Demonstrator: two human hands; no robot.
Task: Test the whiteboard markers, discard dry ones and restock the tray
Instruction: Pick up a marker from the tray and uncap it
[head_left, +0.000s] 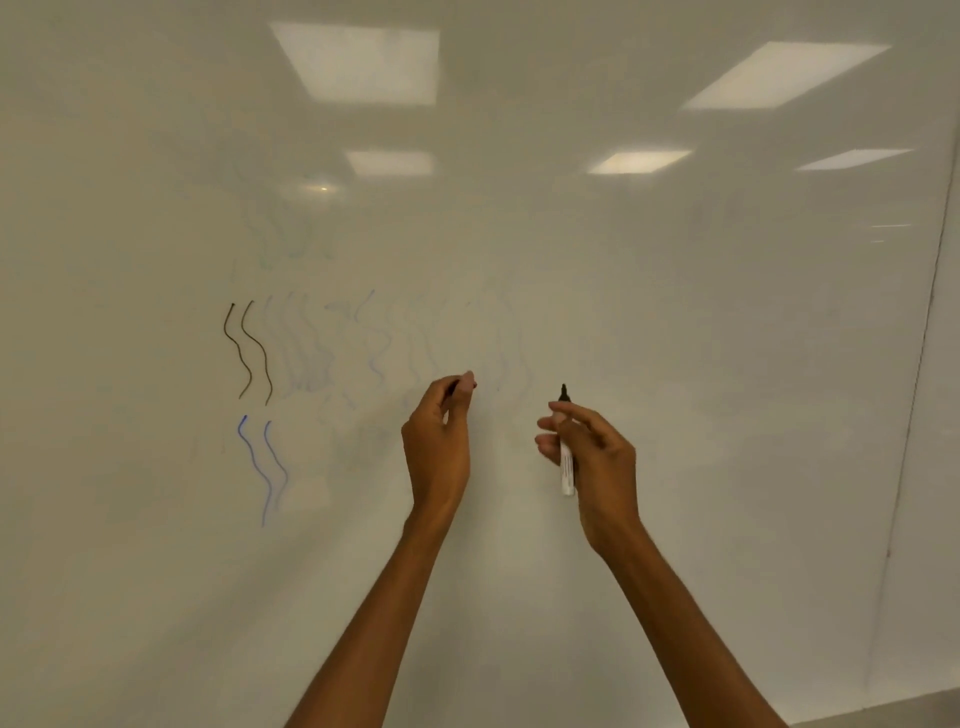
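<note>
Marker (567, 467) uncapped, tip up, gripped by right hand (605, 467); left hand (436, 441) pinches a dark cap (454, 387).

Ceiling-light reflections (358, 62) up top; wall (946, 415) at rt.

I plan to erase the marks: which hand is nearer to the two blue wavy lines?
Left. The left hand is right of the blue wavy lines; the right hand, gripping the marker, is farther right.

Raised left hand (436, 441) pinches; right hand (597, 467) grips.
</note>
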